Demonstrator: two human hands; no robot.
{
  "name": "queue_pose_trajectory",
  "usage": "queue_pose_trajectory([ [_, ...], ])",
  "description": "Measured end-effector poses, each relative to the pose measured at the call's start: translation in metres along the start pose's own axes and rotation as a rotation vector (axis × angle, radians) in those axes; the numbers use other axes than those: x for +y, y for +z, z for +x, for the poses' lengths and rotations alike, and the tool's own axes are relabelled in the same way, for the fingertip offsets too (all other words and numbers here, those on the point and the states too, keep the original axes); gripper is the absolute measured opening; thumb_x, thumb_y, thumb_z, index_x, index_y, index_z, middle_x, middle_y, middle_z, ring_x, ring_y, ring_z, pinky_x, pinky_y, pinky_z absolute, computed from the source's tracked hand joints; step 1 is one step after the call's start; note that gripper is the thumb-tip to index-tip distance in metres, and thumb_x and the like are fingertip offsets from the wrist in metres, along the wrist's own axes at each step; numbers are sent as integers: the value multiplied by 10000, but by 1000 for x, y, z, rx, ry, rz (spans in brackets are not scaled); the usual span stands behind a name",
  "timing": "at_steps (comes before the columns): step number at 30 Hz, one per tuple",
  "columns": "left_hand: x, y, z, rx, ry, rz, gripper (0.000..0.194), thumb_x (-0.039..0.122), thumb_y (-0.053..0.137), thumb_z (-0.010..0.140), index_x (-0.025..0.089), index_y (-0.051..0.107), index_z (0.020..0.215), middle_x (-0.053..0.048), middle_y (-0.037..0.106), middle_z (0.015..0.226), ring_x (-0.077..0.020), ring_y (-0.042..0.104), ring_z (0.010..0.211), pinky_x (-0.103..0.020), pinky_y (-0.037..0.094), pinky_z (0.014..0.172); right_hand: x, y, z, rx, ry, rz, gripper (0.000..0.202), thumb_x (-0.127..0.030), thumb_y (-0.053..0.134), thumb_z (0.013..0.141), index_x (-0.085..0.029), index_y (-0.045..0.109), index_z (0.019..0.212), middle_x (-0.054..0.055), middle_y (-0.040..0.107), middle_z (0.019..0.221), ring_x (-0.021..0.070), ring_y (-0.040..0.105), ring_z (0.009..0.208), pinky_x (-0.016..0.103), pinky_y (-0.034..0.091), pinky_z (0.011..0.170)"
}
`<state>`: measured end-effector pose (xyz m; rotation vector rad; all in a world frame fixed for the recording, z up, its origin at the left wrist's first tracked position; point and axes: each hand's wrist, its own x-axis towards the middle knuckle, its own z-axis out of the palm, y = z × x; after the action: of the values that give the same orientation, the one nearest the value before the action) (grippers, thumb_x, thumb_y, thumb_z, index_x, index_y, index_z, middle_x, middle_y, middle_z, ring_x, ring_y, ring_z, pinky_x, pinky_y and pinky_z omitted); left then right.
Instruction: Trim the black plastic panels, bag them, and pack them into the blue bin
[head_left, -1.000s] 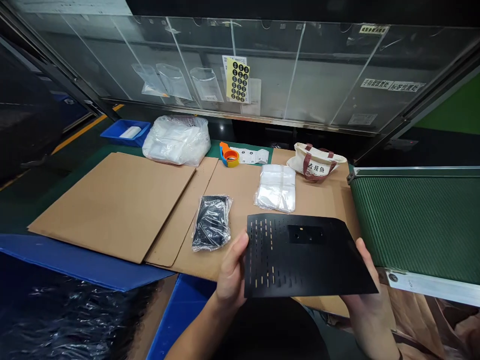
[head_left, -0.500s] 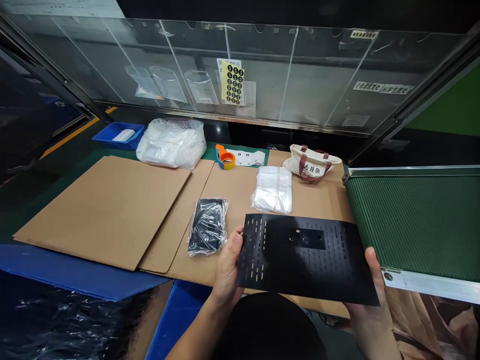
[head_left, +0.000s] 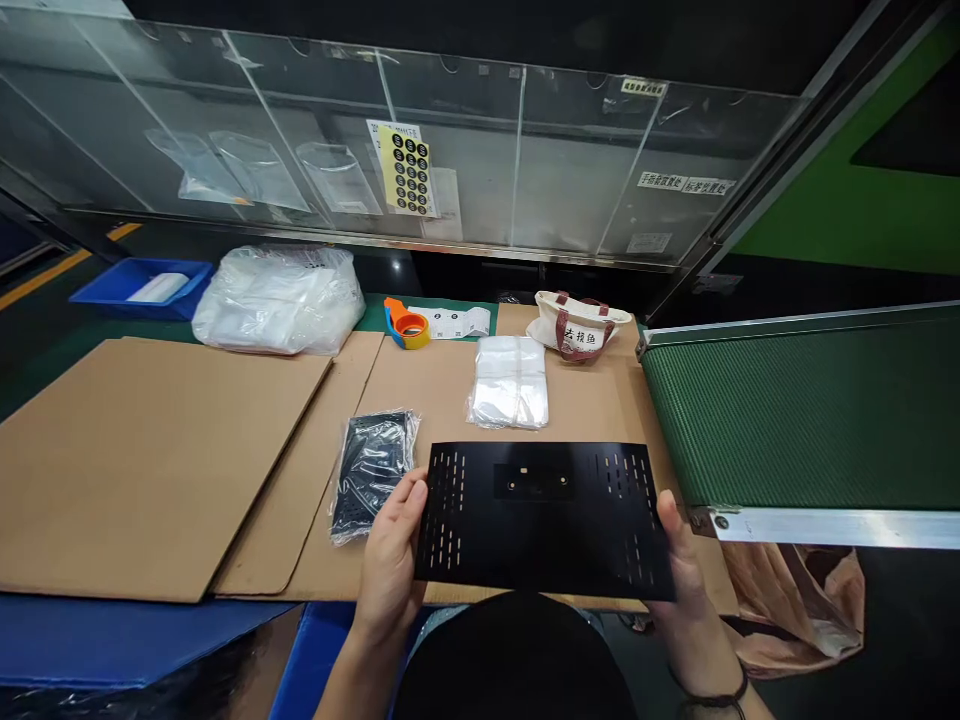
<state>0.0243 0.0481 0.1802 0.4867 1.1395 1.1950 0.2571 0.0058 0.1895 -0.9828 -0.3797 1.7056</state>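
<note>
A black slotted panel (head_left: 544, 535) is held up above the front edge of the cardboard-covered table. My left hand (head_left: 394, 545) grips its left edge, and my right hand (head_left: 682, 565) grips its right edge, with the fingers of both partly hidden behind it. Just left of the panel, a black part in clear plastic wrap (head_left: 371, 475) lies on the cardboard. A banded stack of clear bags (head_left: 510, 382) lies beyond the panel.
Cardboard sheets (head_left: 165, 460) lie at left. Behind are a blue tray (head_left: 94, 290), a large plastic bag (head_left: 277, 300), a tape dispenser (head_left: 409, 328), a label strip (head_left: 459, 322) and a cloth bag (head_left: 577, 325). A green conveyor (head_left: 810, 420) stands at right.
The view has shifted, so the table's objects appear farther left. Both hands have moved the panel left in the picture and turned it more level.
</note>
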Motion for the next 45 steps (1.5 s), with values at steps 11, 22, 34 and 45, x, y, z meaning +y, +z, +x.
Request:
queue_pose_trajectory([
  [11, -9, -20, 20, 37, 183, 410, 624, 638, 681, 695, 182, 652, 1121, -82, 689, 1115, -303, 598, 1117, -443, 461, 1004, 8, -3, 4, 61, -170, -75, 452, -595, 688, 744, -217, 734, 989, 80, 747, 981, 283, 671, 1031, 438, 517, 943],
  [22, -21, -7, 7, -46, 441, 179, 552, 510, 576, 846, 210, 557, 1309, -106, 575, 1340, -311, 460, 1311, -473, 302, 1148, 19, -6, 5, -18, -1340, -1286, 554, -100, 466, 908, -292, 389, 1423, 53, 556, 1362, 225, 503, 1262, 475, 450, 1026],
  [34, -31, 17, -15, 58, 808, 30, 592, 129, 635, 769, 288, 532, 1329, -12, 475, 1457, -271, 296, 1422, -447, 171, 1211, 38, 3, 4, 354, -979, -1128, 783, -331, 549, 890, -275, 104, 1532, 74, 180, 1591, 287, 238, 1442, 537, 297, 1138],
  [45, -33, 18, -15, 52, 818, 45, 601, 129, 616, 786, 299, 506, 1352, 10, 472, 1461, -265, 273, 1433, -470, 140, 1217, 35, 6, 5, 275, -939, -1021, 802, -256, 554, 853, -263, 127, 1531, 34, 158, 1605, 240, 167, 1466, 441, 279, 1168],
])
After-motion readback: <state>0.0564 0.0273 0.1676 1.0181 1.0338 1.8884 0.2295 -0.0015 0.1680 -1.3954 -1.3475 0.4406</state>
